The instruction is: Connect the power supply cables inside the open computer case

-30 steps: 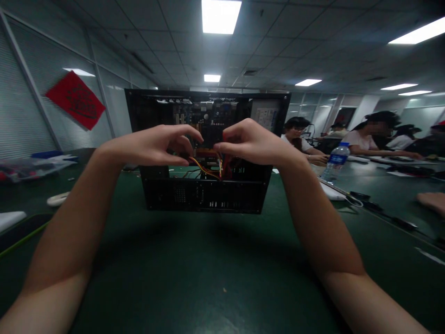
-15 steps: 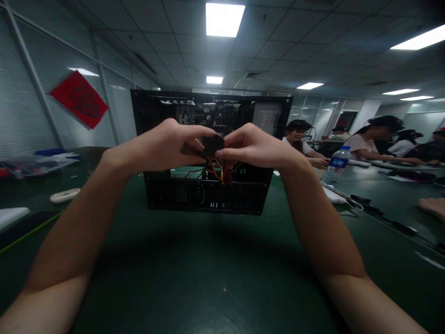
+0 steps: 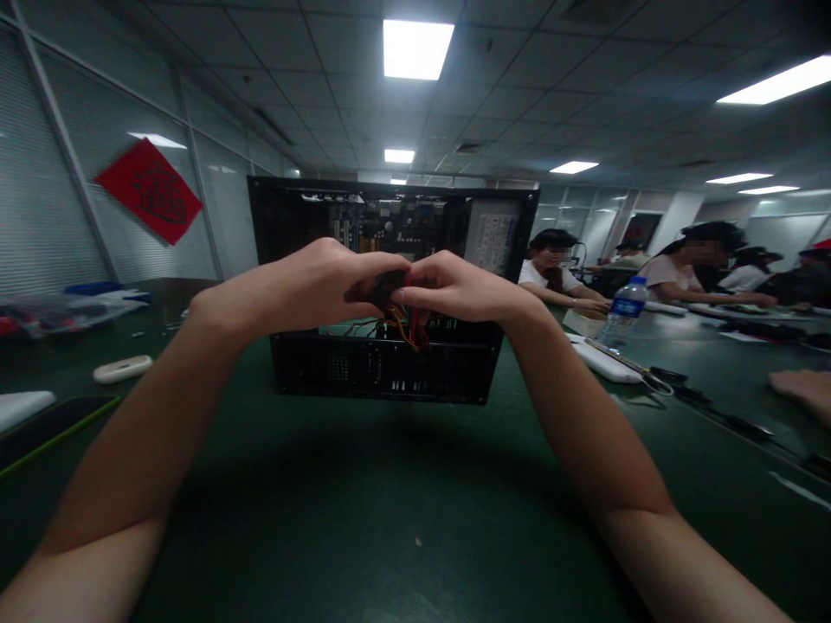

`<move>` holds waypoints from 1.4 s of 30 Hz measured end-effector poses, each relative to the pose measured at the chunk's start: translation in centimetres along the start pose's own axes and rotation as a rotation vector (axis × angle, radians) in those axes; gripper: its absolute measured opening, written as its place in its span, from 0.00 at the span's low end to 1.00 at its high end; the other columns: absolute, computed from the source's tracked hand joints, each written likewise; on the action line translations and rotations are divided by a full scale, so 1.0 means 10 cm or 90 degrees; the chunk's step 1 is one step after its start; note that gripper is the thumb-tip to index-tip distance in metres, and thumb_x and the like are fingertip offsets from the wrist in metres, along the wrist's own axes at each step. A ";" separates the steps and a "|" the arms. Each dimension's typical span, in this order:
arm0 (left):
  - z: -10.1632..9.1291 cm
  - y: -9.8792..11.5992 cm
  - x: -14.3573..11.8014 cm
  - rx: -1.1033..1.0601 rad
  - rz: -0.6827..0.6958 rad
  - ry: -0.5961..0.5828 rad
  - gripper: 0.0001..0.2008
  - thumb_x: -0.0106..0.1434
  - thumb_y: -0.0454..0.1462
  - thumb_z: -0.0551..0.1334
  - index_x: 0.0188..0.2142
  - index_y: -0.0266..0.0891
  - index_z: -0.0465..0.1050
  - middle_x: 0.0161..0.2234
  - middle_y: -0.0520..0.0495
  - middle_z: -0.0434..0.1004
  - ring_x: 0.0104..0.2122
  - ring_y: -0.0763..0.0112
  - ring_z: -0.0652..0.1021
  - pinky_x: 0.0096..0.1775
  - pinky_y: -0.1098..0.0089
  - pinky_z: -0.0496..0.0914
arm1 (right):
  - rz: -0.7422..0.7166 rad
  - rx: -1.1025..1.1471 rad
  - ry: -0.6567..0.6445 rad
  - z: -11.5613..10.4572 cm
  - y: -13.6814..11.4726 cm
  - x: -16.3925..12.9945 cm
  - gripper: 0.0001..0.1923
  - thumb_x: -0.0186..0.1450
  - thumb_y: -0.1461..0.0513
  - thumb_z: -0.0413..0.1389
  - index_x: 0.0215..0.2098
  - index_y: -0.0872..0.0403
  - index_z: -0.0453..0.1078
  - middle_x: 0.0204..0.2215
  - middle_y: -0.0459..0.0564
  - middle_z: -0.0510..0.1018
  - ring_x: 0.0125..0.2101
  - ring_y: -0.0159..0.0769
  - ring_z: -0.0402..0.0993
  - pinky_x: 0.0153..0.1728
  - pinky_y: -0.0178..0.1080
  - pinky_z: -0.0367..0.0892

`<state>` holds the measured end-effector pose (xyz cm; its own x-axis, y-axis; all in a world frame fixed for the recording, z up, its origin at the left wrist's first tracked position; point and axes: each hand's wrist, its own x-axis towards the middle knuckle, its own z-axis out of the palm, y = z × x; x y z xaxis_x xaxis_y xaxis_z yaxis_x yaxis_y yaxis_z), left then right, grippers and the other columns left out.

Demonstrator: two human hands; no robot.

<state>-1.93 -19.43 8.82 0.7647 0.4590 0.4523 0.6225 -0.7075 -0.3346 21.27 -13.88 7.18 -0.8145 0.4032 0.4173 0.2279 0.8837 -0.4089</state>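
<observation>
A black computer case [image 3: 312,363] stands on the green table with its open side facing me. Its motherboard [image 3: 383,221] shows at the back, and a silver power supply [image 3: 492,232] sits in the upper right corner. In front of the opening, my left hand [image 3: 312,281] is closed around a small dark cable connector [image 3: 388,283]. My right hand [image 3: 460,290] pinches at the same spot, with fingertips meeting the left ones. Red, yellow and black power cables [image 3: 415,333] hang below the fingers. The hands hide most of the connector.
On the right are a water bottle [image 3: 623,310], a white box-like device [image 3: 607,359] and black cables [image 3: 714,411]. At left lie a white oval object [image 3: 122,369], a dark green-edged panel [image 3: 55,428] and plastic bags [image 3: 58,307]. Other people [image 3: 555,268] sit farther right.
My right hand has shifted slightly left and its fingers now overlap the connector more. Both hands appear a little lower, as the whole view has also shifted slightly.
</observation>
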 end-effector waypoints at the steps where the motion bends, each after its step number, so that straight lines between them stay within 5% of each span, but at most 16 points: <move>1: 0.00 0.00 0.00 0.006 0.008 0.002 0.26 0.68 0.39 0.60 0.65 0.42 0.64 0.34 0.48 0.80 0.28 0.73 0.77 0.29 0.74 0.65 | -0.001 -0.007 -0.002 0.00 0.00 0.00 0.16 0.70 0.53 0.55 0.34 0.59 0.71 0.25 0.45 0.71 0.26 0.30 0.65 0.25 0.32 0.60; 23: 0.06 -0.08 0.03 -0.004 0.070 0.041 0.23 0.68 0.41 0.61 0.62 0.44 0.68 0.38 0.47 0.81 0.32 0.71 0.80 0.33 0.73 0.69 | -0.045 -0.028 -0.043 0.08 0.16 0.09 0.16 0.71 0.54 0.54 0.35 0.60 0.71 0.27 0.46 0.71 0.27 0.30 0.63 0.27 0.34 0.60; 29: 0.07 -0.07 0.05 0.045 0.090 0.063 0.22 0.68 0.43 0.61 0.60 0.45 0.70 0.36 0.48 0.81 0.32 0.69 0.80 0.35 0.71 0.69 | -0.076 0.025 -0.070 0.05 0.16 0.07 0.17 0.70 0.53 0.54 0.38 0.60 0.71 0.28 0.47 0.73 0.28 0.30 0.65 0.28 0.33 0.61; 35: 0.07 -0.04 0.06 0.154 0.060 0.047 0.25 0.67 0.44 0.62 0.62 0.43 0.68 0.44 0.43 0.82 0.40 0.62 0.81 0.42 0.67 0.72 | -0.080 0.037 -0.063 0.04 0.23 0.07 0.18 0.70 0.51 0.55 0.38 0.60 0.71 0.29 0.46 0.73 0.28 0.30 0.65 0.27 0.33 0.62; 42: 0.09 -0.04 0.08 0.160 0.050 0.046 0.24 0.67 0.45 0.62 0.61 0.43 0.68 0.45 0.43 0.82 0.42 0.61 0.82 0.44 0.64 0.72 | -0.025 0.042 -0.075 -0.01 0.32 0.04 0.19 0.70 0.51 0.56 0.39 0.60 0.73 0.28 0.45 0.73 0.27 0.29 0.64 0.27 0.33 0.62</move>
<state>-1.44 -18.29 8.53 0.8036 0.3622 0.4723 0.5911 -0.5789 -0.5617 21.75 -10.89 6.12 -0.8802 0.3339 0.3374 0.1616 0.8791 -0.4484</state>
